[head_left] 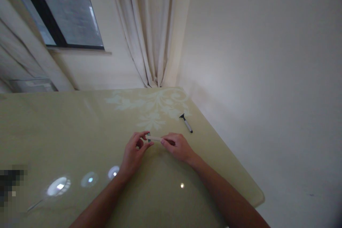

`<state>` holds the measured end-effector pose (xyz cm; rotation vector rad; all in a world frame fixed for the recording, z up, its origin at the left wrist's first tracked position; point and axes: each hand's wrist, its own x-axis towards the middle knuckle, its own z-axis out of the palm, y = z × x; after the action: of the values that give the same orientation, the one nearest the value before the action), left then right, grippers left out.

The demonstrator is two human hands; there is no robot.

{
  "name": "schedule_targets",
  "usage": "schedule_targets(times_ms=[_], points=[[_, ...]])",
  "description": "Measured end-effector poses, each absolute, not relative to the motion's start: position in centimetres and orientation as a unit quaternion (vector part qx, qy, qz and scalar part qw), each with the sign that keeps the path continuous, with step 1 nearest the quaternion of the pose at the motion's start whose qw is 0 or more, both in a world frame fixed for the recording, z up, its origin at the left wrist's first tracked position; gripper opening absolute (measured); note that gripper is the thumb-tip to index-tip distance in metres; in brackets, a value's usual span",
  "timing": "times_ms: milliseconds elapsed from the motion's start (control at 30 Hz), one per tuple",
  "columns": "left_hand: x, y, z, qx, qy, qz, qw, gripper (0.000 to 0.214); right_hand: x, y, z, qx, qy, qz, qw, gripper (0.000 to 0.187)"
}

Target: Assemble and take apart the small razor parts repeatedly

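Observation:
In front of me, above the table, my left hand [136,149] is closed in a pinch, thumb and fingertips at the two ends of a small dark-green razor head [149,137]. A pale razor handle [155,138] runs from that head to the right, and my right hand [178,146] grips its far end between thumb and fingers. Together they form a T shape; too little detail shows to tell whether head and handle are joined. A second razor [187,124], with a grey handle and black head, lies on the table beyond my right hand.
The glossy yellow-green table [66,128] has a pale floral pattern near its far corner and reflects several lights. Its right edge slants along a white wall [253,78]. Behind it hang a curtain [149,25] and a window [69,7]. A blurred-out dark patch lies at lower left.

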<state>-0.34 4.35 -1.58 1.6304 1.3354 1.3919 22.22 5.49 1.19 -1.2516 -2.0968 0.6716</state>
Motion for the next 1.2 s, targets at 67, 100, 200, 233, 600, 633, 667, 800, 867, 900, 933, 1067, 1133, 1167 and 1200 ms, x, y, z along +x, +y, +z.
schedule_targets(times_ms=[67, 100, 200, 233, 600, 633, 667, 800, 867, 900, 933, 1067, 1133, 1167, 1200], points=[[-0.3, 4.31, -1.56, 0.614, 0.503, 0.529, 0.3, 0.036, 22.21, 5.47, 1.28, -0.484, -0.784, 0.248, 0.3, 0.031], [-0.29, 4.28, -1.56, 0.614, 0.503, 0.531, 0.297, 0.036, 22.24, 5.47, 1.31, -0.493, -0.778, 0.246, 0.303, 0.031], [-0.33, 4.17, -1.63, 0.619, 0.5, 0.532, 0.29, 0.035, 22.36, 5.48, 1.35, -0.48, -0.78, 0.257, 0.309, 0.031], [-0.36, 4.15, -1.67, 0.621, 0.498, 0.532, 0.288, 0.035, 22.4, 5.48, 1.34, -0.47, -0.785, 0.262, 0.307, 0.03], [-0.49, 4.1, -1.69, 0.62, 0.503, 0.539, 0.268, 0.037, 22.6, 5.53, 1.44, -0.468, -0.787, 0.267, 0.301, 0.032], [-0.46, 4.06, -1.63, 0.62, 0.503, 0.54, 0.266, 0.037, 22.61, 5.55, 1.48, -0.474, -0.782, 0.265, 0.306, 0.033], [-0.43, 4.02, -1.57, 0.62, 0.504, 0.54, 0.265, 0.037, 22.63, 5.57, 1.51, -0.475, -0.779, 0.268, 0.31, 0.033], [-0.39, 3.99, -1.52, 0.625, 0.501, 0.542, 0.256, 0.036, 22.64, 5.58, 1.55, -0.458, -0.786, 0.286, 0.302, 0.031], [-0.41, 4.02, -1.62, 0.623, 0.501, 0.545, 0.251, 0.037, 22.66, 5.56, 1.55, -0.468, -0.783, 0.279, 0.3, 0.031], [-0.42, 4.03, -1.68, 0.623, 0.502, 0.546, 0.25, 0.037, 22.68, 5.55, 1.57, -0.473, -0.78, 0.276, 0.303, 0.032], [-0.43, 4.04, -1.73, 0.623, 0.502, 0.545, 0.25, 0.037, 22.71, 5.54, 1.59, -0.473, -0.779, 0.278, 0.305, 0.032], [-0.35, 4.0, -1.69, 0.625, 0.501, 0.543, 0.251, 0.037, 22.8, 5.52, 1.69, -0.443, -0.792, 0.3, 0.294, 0.03], [-0.29, 3.98, -1.54, 0.621, 0.504, 0.545, 0.251, 0.037, 22.85, 5.57, 1.7, -0.455, -0.791, 0.287, 0.292, 0.031], [-0.27, 3.97, -1.47, 0.619, 0.507, 0.545, 0.251, 0.037, 22.87, 5.59, 1.69, -0.462, -0.788, 0.282, 0.294, 0.031], [-0.27, 3.97, -1.41, 0.619, 0.508, 0.544, 0.251, 0.037, 22.89, 5.62, 1.68, -0.465, -0.785, 0.282, 0.296, 0.031]])
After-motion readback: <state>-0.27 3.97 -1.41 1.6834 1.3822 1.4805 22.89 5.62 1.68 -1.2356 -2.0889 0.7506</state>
